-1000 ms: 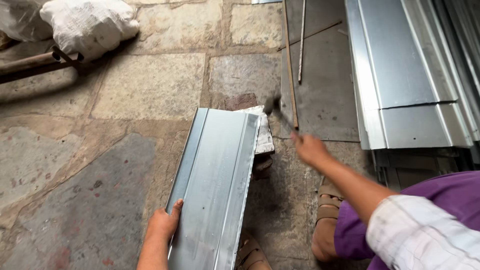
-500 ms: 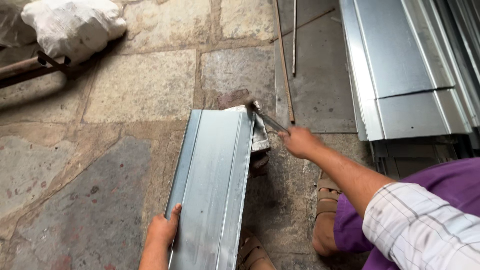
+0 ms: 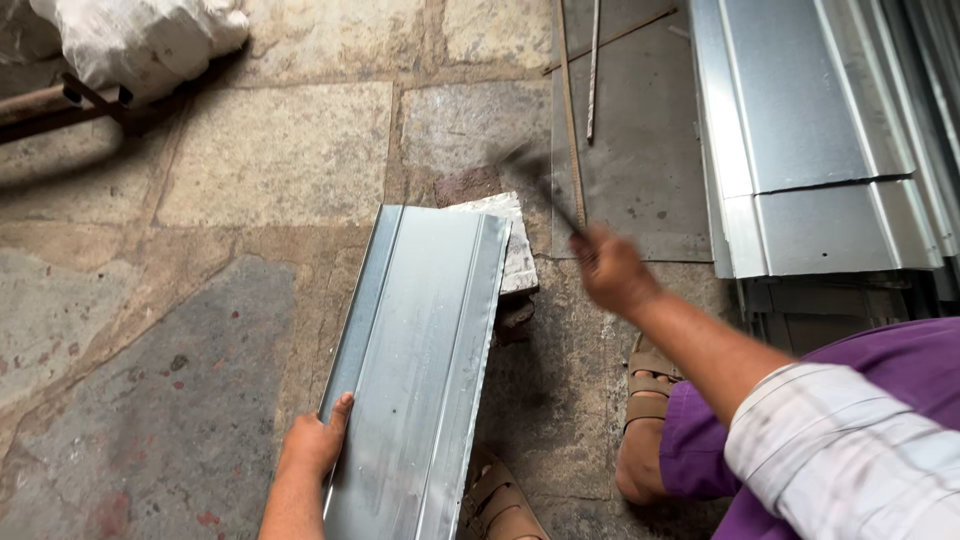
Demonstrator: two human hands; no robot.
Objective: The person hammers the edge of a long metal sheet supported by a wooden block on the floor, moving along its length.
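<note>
The left hand (image 3: 315,447) lies spread on the near left edge of a folded galvanised sheet-metal panel (image 3: 420,350), fingers flat on top and pressing it down onto the stone floor (image 3: 200,300). Beyond that hand, the panel's far end rests on a pale stone block (image 3: 518,250). The right hand (image 3: 612,272) is closed round the handle of a hammer (image 3: 545,190), raised above and just to the right of the panel's far right corner.

As a judgement, the work on that far corner is under way and not finished: the long flanges already stand formed along both sides, while the far edge over the block looks unevenly bent.

The hammer head is smeared by motion, so its shape cannot be made out. The panel's near end is cut off by the frame, and the underside of its flanges is hidden. To the right of the right hand lies a stack of similar metal panels (image 3: 820,130), also partly cut off.
</note>
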